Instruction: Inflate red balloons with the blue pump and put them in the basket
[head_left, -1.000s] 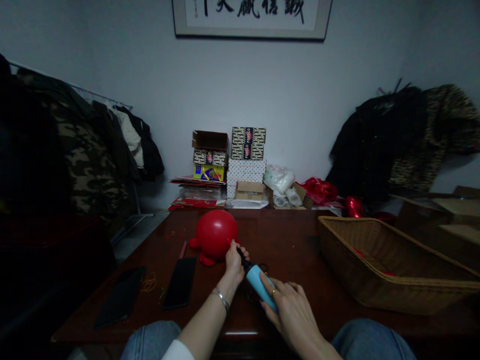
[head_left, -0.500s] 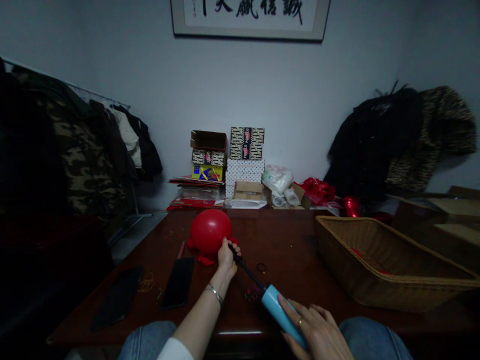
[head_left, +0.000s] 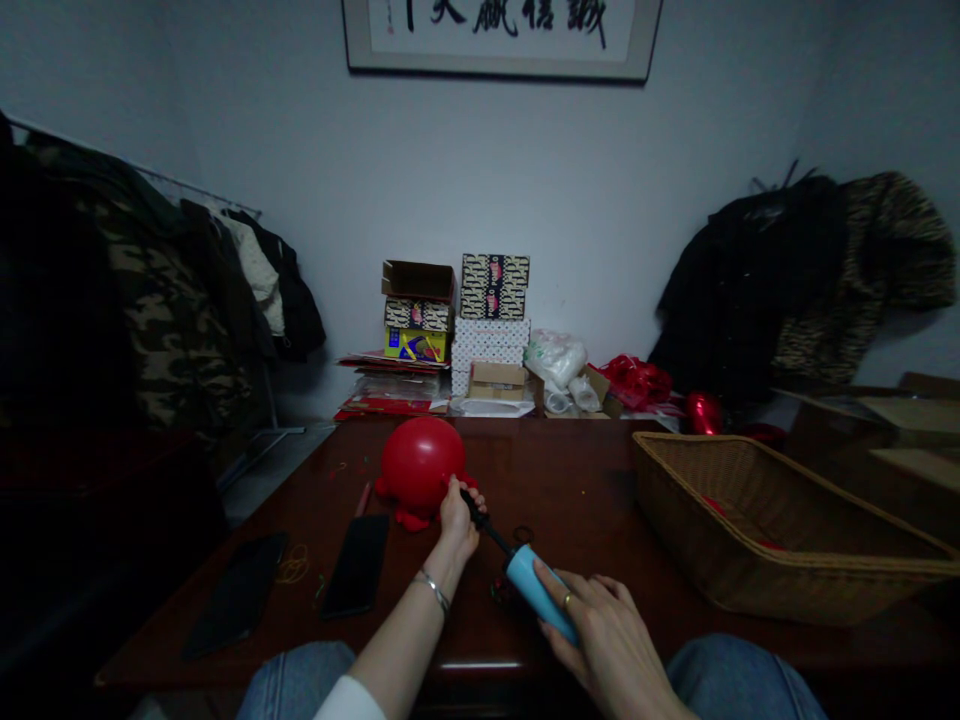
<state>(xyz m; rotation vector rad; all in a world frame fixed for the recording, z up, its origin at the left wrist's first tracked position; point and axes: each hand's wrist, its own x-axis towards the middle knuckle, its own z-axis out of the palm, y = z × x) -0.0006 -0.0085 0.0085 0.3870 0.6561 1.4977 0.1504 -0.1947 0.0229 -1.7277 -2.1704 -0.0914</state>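
A red balloon [head_left: 422,460], partly inflated and with red lobes around its lower side, rests at the middle left of the table. My left hand [head_left: 456,515] is closed at its near right side, pinching the balloon's neck around the black tip of a hand pump; the join itself is hidden by my fingers. The balloon pump [head_left: 536,590] has a light blue barrel and a thin black shaft, slanting down to the right. Around the blue barrel, my right hand [head_left: 604,630] is wrapped from above.
A wicker basket [head_left: 750,530] with some red pieces inside stands at the right. Left of my forearm lie a dark phone [head_left: 356,565], a black flat item [head_left: 238,595] and rubber bands [head_left: 292,565]. Boxes [head_left: 491,350] are stacked against the back wall.
My right hand has pushed the blue barrel up and left toward my left hand, so less black shaft shows. The left hand and balloon have barely moved.
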